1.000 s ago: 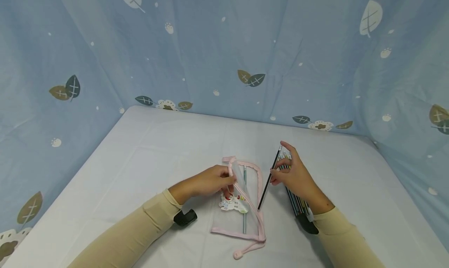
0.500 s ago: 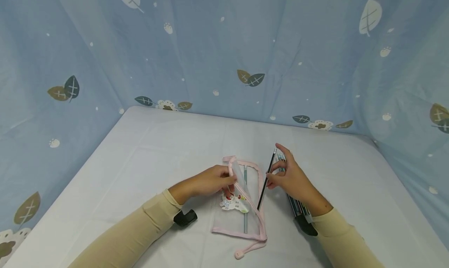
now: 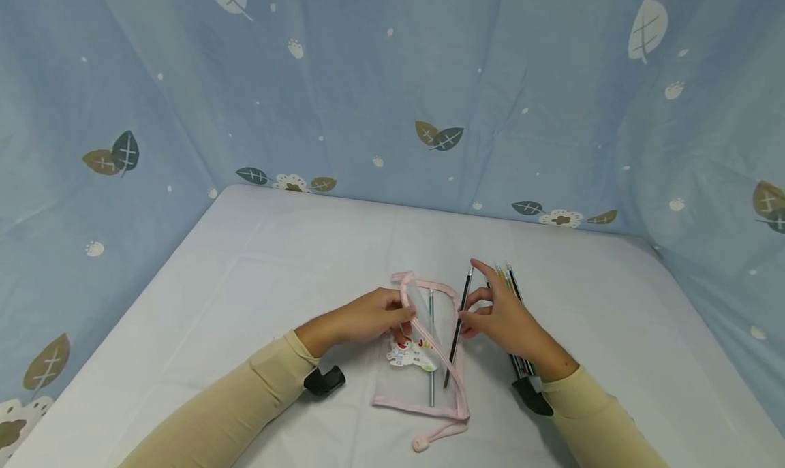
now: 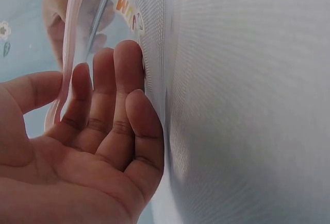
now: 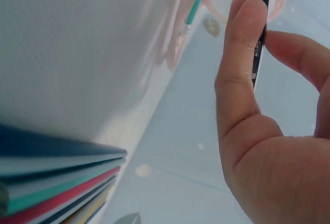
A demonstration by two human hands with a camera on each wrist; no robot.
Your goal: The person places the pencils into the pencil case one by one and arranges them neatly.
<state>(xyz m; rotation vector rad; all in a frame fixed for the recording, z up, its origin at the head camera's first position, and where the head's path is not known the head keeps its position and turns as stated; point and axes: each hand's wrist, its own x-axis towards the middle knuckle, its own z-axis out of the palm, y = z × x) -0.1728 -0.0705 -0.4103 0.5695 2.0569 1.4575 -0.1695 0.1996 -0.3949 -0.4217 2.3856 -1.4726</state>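
A clear mesh pencil pouch (image 3: 417, 409) with pink trim and a cartoon label lies on the table, its opening on the right side. My left hand (image 3: 374, 315) pinches the pink edge of its upper layer between thumb and finger, lifting it; the other fingers curl underneath in the left wrist view. One teal pencil (image 3: 432, 386) lies inside the pouch. With thumb and fingers, my right hand (image 3: 505, 325) pinches a black pencil (image 3: 455, 338), index fingertip at its upper end. That pencil slants, its lower part showing through the mesh behind the lifted edge.
Several pencils (image 3: 514, 281) in mixed colours lie in a pile beneath my right hand and wrist; their ends (image 5: 62, 198) show in the right wrist view. A pink pull strap (image 3: 421, 443) hangs from the pouch's near corner. Blue patterned cloth (image 3: 368, 80) walls the white table.
My right hand has moved left and slightly toward me with the black pencil, whose lower end has slid deeper into the pouch. My left hand stays at the pink edge.
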